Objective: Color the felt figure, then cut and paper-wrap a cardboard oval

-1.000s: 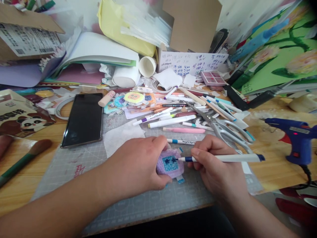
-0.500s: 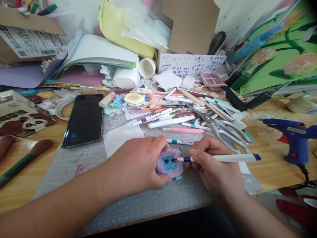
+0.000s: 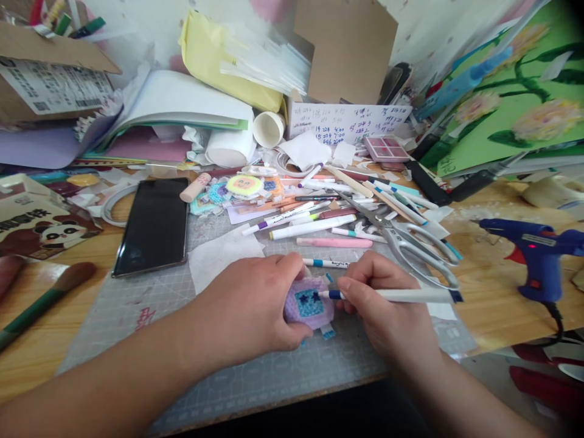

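Between thumb and fingers, my left hand [image 3: 255, 304] grips a small purple padded piece [image 3: 314, 321] by its left side, just over the grey cutting mat [image 3: 214, 377]. On its face is a blue square with two dark star-like marks. My right hand [image 3: 387, 304] is closed around a white marker [image 3: 406, 295] with dark blue bands, held almost level. The marker's tip points left and is at the right-hand dark mark; whether it touches I cannot tell. Small blue striped scraps [image 3: 328, 333] lie beside the piece. Another marker with a blue band [image 3: 326, 263] rests behind it.
Many markers and a pair of scissors [image 3: 401, 237] lie behind my hands. A phone [image 3: 152, 225] and a large brush [image 3: 45, 301] are on the left. A blue glue gun [image 3: 538, 249] with a lit red light stands at the right. Decorated pieces [image 3: 245, 185] are piled behind.
The marker's back end has dipped slightly in my right hand, with its tip still by the right-hand mark. The whole view has shifted a little; my left hand keeps its grip.
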A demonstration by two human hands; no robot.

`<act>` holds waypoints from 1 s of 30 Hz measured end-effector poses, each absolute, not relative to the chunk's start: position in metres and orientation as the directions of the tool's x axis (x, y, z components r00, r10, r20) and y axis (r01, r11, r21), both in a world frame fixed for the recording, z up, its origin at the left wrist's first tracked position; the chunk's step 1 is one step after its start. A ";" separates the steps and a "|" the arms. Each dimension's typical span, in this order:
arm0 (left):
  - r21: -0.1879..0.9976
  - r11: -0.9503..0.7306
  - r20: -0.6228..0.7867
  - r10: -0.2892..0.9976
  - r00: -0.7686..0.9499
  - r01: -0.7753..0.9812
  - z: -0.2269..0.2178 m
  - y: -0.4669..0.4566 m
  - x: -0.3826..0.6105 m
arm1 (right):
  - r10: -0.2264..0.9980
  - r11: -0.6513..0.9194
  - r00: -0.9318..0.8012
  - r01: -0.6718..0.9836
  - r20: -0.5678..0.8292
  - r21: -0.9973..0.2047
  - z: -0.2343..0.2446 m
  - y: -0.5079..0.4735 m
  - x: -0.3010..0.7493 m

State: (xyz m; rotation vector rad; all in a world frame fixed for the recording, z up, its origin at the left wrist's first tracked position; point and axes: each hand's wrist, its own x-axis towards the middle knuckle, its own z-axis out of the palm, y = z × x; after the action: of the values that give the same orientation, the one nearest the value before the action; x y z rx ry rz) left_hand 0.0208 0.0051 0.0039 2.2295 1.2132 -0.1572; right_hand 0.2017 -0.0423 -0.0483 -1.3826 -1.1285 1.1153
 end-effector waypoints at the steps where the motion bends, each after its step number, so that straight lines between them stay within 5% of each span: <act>1: 0.444 -0.410 -0.369 0.727 0.580 0.797 0.005 0.005 0.021 | 0.988 -0.065 0.145 0.031 -0.060 -0.997 -0.048 -0.042 0.202; 5: 0.477 -0.394 -0.366 0.724 0.585 0.786 0.008 0.005 0.018 | 0.980 0.006 0.197 -0.232 -0.041 -0.973 -0.046 -0.041 0.203; 8: 0.516 -0.358 -0.376 0.722 0.581 0.779 0.009 0.008 0.014 | 0.975 0.059 0.224 -0.283 -0.006 -0.957 -0.043 -0.042 0.205; 30: 0.454 -0.496 -0.241 0.732 0.638 0.740 -0.004 0.003 0.012 | 0.999 0.017 0.028 0.021 0.017 -1.000 -0.049 -0.053 0.199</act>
State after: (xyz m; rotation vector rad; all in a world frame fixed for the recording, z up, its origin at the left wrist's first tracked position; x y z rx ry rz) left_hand 0.0120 0.0034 -0.0039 2.3352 1.1489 -0.0221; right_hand 0.1992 -0.0530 -0.0487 -1.2252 -1.2120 1.1660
